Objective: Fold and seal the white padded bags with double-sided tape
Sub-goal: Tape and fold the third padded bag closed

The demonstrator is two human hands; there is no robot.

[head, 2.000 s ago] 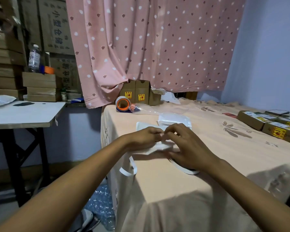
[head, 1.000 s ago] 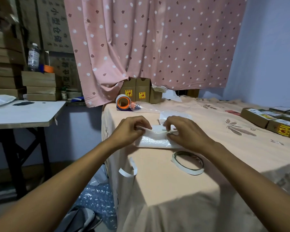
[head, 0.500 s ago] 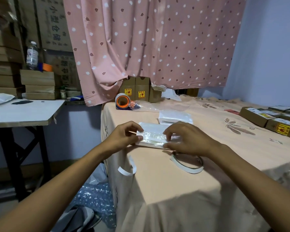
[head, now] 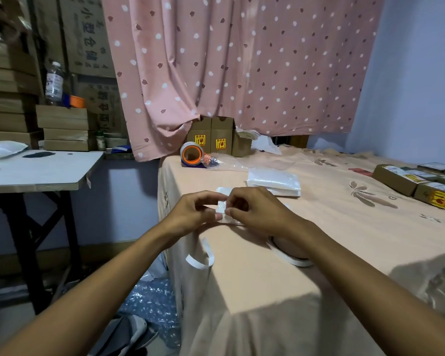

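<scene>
My left hand (head: 190, 214) and right hand (head: 257, 211) meet near the tabletop's (head: 280, 291) left edge, fingers curled in and pinching the white padded bag (head: 222, 205) between them from either side. A stack of padded bags (head: 274, 181) lies just beyond. The roll of double-sided tape (head: 290, 258) sits under my right wrist, toward the near edge.

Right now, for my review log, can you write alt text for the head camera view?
Two bare hands, left hand and right hand, pinch a small white padded bag at the near end of a peach-clothed table. A roll of double-sided tape lies beside the right wrist, more white bags are stacked behind, and a pink dotted curtain hangs at the back.
</scene>
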